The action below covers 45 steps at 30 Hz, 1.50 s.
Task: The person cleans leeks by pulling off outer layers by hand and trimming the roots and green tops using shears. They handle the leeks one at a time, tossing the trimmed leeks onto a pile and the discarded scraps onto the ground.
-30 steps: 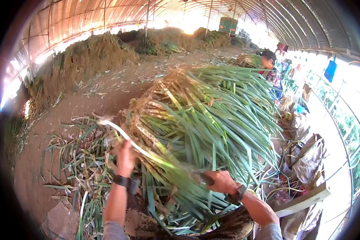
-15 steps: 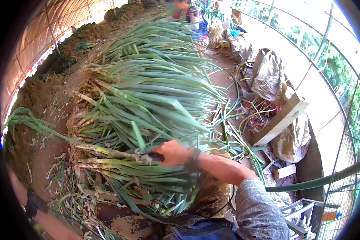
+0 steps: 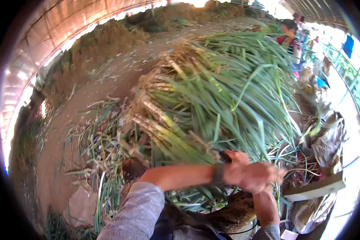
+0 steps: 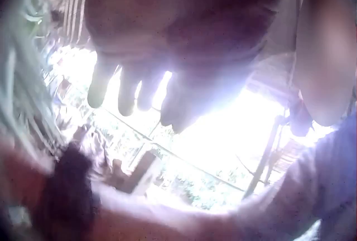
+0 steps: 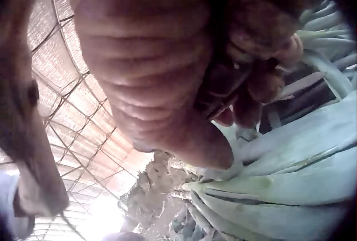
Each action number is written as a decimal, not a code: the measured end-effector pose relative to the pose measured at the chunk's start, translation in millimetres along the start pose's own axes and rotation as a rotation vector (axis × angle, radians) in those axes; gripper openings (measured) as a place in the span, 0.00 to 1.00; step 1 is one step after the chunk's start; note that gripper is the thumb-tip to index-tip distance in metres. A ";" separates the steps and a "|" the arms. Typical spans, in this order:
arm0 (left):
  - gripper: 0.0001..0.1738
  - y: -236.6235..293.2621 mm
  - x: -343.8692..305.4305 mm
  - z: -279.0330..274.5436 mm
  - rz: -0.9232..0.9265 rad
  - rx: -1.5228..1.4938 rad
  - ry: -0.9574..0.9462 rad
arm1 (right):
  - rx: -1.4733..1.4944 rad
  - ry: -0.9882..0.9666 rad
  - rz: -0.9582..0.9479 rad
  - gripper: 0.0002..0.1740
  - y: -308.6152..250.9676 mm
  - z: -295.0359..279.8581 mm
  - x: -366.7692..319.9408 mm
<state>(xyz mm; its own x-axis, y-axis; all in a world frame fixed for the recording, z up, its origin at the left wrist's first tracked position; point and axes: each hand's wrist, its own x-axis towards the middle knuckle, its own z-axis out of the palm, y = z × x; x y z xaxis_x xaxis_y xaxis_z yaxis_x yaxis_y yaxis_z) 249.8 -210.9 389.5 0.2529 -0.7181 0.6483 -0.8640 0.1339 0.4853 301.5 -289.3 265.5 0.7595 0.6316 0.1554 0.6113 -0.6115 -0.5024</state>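
Note:
My left hand [image 3: 254, 176] reaches across my body to the right, blurred, over my right forearm. In the left wrist view its fingers [image 4: 127, 93] extend fairly straight and hold nothing visible. Partly behind it, my right hand [image 3: 236, 157] grips the dark handle of a tool [image 3: 225, 156], whose rough, brownish end points up and left over the leaves. The right wrist view shows the fingers curled round that dark handle [image 5: 220, 85]. A large heap of long green onions [image 3: 212, 92] lies ahead, pale root ends to the left and green leaves to the right.
Stripped leaves [image 3: 104, 144] litter the ground at left. A pale beam [image 3: 316, 187] and crumpled sacking [image 3: 328, 138] lie at right. Another person [image 3: 290, 38] sits beyond the heap. Brown bundles [image 3: 96, 52] line the far wall of the plastic tunnel.
A second ago my left hand held a pale onion stalk; half a second ago it was out at far left beside trailing leaves. Now it crosses to the right without the stalk. The right keeps the tool.

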 end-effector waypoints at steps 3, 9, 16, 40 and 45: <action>0.09 20.9 -96.7 4.5 -0.464 -0.102 0.131 | 0.012 -0.038 0.050 0.23 -26.2 -20.5 -7.2; 0.13 -2.9 -303.7 -60.8 -1.110 -0.233 1.174 | -0.060 -0.251 -0.100 0.19 -29.9 13.6 -2.7; 0.13 -38.2 -366.7 -110.8 -1.129 -0.486 1.424 | -0.086 -0.182 -0.070 0.18 -57.1 19.3 42.3; 0.13 -62.2 -341.6 -124.0 -1.101 -0.762 1.616 | -0.156 -0.453 0.080 0.30 -62.7 -17.0 52.7; 0.18 -87.3 -339.5 -122.4 -1.159 -0.821 1.558 | 0.009 -0.409 0.099 0.36 -57.6 -22.5 47.6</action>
<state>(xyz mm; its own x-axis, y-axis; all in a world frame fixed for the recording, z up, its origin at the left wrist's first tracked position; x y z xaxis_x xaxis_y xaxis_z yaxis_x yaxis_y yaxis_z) 292.7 104.8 198.9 0.8480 0.2941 -0.4409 0.1513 0.6630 0.7332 307.5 -234.8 321.0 0.6621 0.7086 -0.2438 0.5369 -0.6755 -0.5054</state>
